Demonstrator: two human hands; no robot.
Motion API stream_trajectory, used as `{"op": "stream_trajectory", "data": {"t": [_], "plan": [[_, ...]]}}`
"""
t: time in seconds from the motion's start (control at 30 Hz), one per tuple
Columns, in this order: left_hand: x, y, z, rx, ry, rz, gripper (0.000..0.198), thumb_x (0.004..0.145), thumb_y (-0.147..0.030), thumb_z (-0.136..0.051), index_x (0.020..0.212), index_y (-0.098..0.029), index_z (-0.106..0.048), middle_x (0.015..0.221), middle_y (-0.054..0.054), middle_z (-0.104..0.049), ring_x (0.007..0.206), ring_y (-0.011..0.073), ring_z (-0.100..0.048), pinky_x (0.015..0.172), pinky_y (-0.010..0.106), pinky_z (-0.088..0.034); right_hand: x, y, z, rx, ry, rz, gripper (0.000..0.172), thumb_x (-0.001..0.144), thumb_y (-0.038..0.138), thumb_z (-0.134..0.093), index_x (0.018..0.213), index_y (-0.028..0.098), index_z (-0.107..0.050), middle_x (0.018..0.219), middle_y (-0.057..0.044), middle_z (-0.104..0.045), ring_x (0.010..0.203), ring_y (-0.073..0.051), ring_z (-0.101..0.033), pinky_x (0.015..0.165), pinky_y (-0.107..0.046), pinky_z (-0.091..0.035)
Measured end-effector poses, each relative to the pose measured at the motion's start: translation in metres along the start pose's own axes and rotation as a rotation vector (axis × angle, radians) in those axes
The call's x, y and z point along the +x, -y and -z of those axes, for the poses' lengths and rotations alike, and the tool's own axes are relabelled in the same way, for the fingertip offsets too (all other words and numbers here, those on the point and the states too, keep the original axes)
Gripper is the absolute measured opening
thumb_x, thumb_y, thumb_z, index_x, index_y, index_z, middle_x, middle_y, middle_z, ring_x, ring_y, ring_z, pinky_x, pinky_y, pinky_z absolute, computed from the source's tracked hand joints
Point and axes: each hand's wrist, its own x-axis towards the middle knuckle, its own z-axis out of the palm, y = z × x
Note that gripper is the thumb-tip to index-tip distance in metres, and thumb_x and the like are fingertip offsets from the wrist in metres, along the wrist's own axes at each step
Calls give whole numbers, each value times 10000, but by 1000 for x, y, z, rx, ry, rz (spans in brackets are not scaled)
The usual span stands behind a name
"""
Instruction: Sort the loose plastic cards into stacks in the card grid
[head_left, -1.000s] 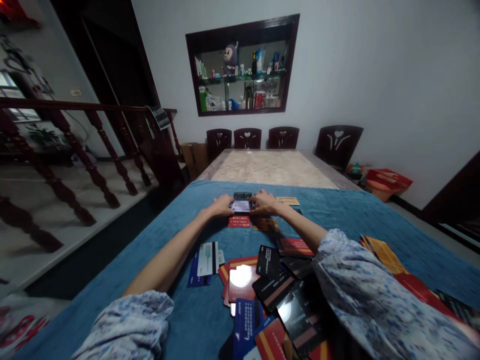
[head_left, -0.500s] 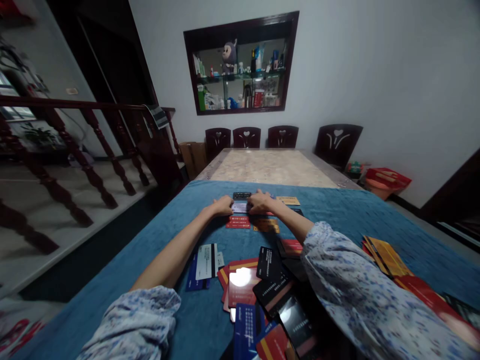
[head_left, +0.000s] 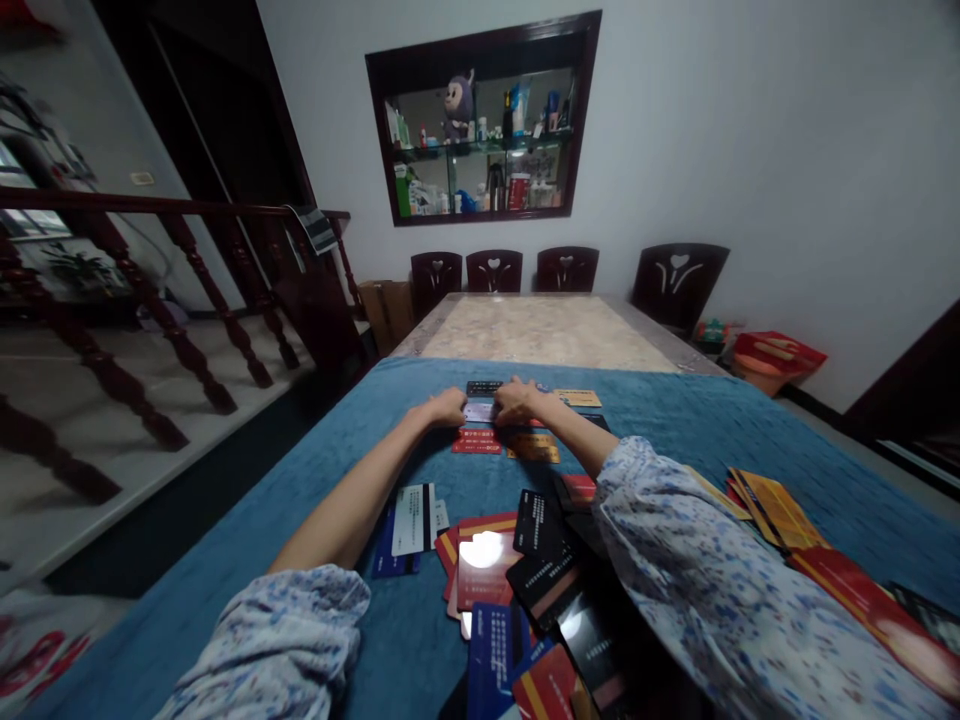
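At the centre of the frame, I see a pale lilac rectangular card (head_left: 478, 412) between the left hand (head_left: 448, 408) and the right hand (head_left: 517, 402). I judge the laying-out partly done — a flat red card (head_left: 477, 441) sits just below — while a loose heap of red, blue and black cards (head_left: 495, 645) fills lower centre. Both hands' fingers curl narrowly at the lilac card's ends; whether they pinch it, I cannot tell.

Left-edge cloth (head_left: 304, 475) is passable; piled cards (head_left: 547, 590) obstruct near centre.

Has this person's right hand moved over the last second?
Yes: the right hand has shifted slightly to the left, judged against the wall cabinet.
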Motion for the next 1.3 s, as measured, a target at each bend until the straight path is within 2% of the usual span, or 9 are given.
{"op": "stream_trajectory", "data": {"t": [0.2, 0.4, 0.6, 0.73, 0.87, 1.03, 1.17, 1.3], "plan": [[-5, -2, -2, 47, 4, 1, 273, 702, -100, -584, 954, -144, -679, 1160, 128, -644, 1103, 306, -584, 969, 502, -485, -3, 0, -1, -27, -23, 28, 397, 732, 345, -636, 1075, 174, -736, 1204, -168, -678, 1224, -376, -488, 981, -533, -402], [-17, 0, -3, 61, -52, 6, 294, 750, -126, -584, 1036, -161, -645, 1212, 107, -617, 1171, 293, -534, 992, 455, -469, -5, 0, 0, -58, -46, 44, 404, 731, 344, -645, 1083, 165, -733, 1218, -177, -671, 1215, -373, -477, 967, -533, -401], [-35, 7, -4, 62, -120, 23, 342, 829, -166, -529, 1163, -154, -603, 1283, 150, -564, 1230, 304, -505, 1009, 458, -423, -19, 2, 8, -95, -93, 61, 395, 805, 351, -598, 1121, 145, -717, 1252, -192, -648, 1207, -372, -454, 946, -538, -392], [-53, 14, -6, 61, -154, 26, 365, 874, -198, -498, 1227, -156, -578, 1297, 151, -552, 1249, 288, -487, 1024, 432, -381, -31, 4, 11, -96, -151, 93, 356, 847, 371, -583, 1096, 159, -723, 1235, -181, -654, 1186, -363, -450, 926, -510, -382], [-73, 21, -11, 38, -210, 14, 377, 880, -207, -498, 1246, -161, -575, 1272, 140, -564, 1221, 275, -497, 1020, 425, -355, -43, 11, 12, -50, -210, 120, 320, 848, 285, -590, 1130, 197, -712, 1244, -149, -658, 1190, -345, -443, 911, -471, -366], [-101, 25, -16, 3, -249, 6, 331, 880, -214, -507, 1193, -156, -600, 1235, 126, -579, 1187, 273, -516, 1023, 442, -342, -64, 27, 13, -1, -287, 157, 282, 898, 202, -490, 1038, 196, -735, 1179, -141, -682, 1123, -315, -469, 860, -418, -351], [-126, 23, -20, -19, -282, 1, 272, 879, -215, -517, 1129, -157, -608, 1183, 113, -599, 1144, 271, -533, 1013, 455, -341, -79, 39, 8, 44, -319, 198, 291, 919, 211, -470, 1029, 202, -739, 1147, -137, -691, 1137, -310, -456, 851, -406, -341], [-153, 17, -24, -7, -266, 29, 214, 878, -204, -530, 1071, -158, -609, 1164, 116, -604, 1161, 278, -529, 1006, 462, -341, -88, 51, -3, 87, -324, 255, 266, 911, 236, -507, 1050, 220, -733, 1171, -117, -687, 1151, -306, -445, 846, -397, -332]]}}
